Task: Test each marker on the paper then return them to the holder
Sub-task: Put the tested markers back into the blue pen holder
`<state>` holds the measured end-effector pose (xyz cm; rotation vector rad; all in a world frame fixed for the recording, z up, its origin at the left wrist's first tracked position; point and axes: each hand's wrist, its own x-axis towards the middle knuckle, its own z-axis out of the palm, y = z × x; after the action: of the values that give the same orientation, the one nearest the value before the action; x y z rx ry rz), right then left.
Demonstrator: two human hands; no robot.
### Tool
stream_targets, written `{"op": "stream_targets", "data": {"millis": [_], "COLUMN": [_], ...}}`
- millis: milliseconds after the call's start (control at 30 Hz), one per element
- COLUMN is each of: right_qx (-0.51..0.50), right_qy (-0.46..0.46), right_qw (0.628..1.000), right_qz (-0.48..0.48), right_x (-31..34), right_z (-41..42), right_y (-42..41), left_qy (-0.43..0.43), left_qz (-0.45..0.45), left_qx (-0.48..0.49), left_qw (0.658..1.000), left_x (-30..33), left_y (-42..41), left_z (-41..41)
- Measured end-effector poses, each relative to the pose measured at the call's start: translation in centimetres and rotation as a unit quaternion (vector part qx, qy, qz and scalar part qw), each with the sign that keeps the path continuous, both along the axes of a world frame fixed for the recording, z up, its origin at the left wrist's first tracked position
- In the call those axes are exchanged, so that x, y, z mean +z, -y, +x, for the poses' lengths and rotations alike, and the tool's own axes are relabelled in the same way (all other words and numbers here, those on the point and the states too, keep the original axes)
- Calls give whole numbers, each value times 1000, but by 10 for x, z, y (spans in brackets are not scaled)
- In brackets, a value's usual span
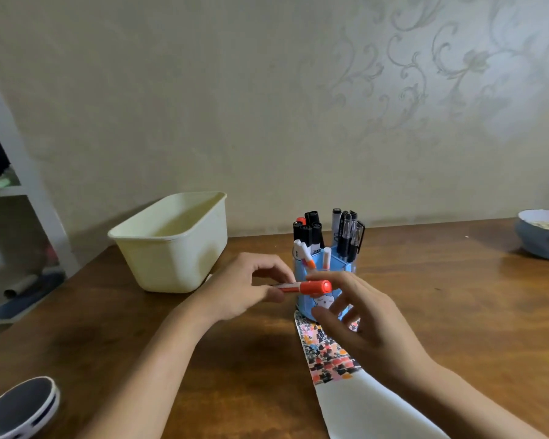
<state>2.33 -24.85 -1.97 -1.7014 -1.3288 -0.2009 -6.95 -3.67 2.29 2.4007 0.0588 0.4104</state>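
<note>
Left hand [248, 286] pinches orange marker [305, 287] barrel, held level just before blue holder [325, 293]. Right hand [358, 315] spread, fingers loose near cap end. I judge marker light, stiff, slick plastic; I'd grip mid-barrel. Paper [362, 403] below on desk [457, 296].

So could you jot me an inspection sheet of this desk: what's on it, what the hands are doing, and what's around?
Surface: brown wooden table, bare wood showing.
Job's things: blue holder stands upright with markers and pens in it; orange marker, cap on, held level in front of it; paper, its far end covered in colour patches.
Clutter: cream tub at left; bowl at far right; round dark object at near left.
Hands: left hand grips the marker's barrel; right hand fingers spread at the cap end.
Cables: nothing seen.
Surroundings: patterned wall; white shelf at left.
</note>
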Motion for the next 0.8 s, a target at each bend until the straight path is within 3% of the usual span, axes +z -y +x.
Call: {"op": "stream_targets", "data": {"millis": [200,300,467,800], "right_qx": [-17,-41,-66,-79], "right_qy": [-9,-33,-96,-91], "right_qw": [998,994,983,981], "right_qz": [55,99,140,152], "right_x": [3,10,22,26], "right_z": [4,8,14,16], "right_y": [-1,3,11,13], "left_qy": [10,69,154,65], "left_qz": [-31,-41,-64,20], "left_qx": [-36,-45,34,70], "left_qw": [999,996,985,995], "left_x": [-1,-1,-4,-16], "left_y": [15,17,6,8], "left_z": [4,6,6,14]}}
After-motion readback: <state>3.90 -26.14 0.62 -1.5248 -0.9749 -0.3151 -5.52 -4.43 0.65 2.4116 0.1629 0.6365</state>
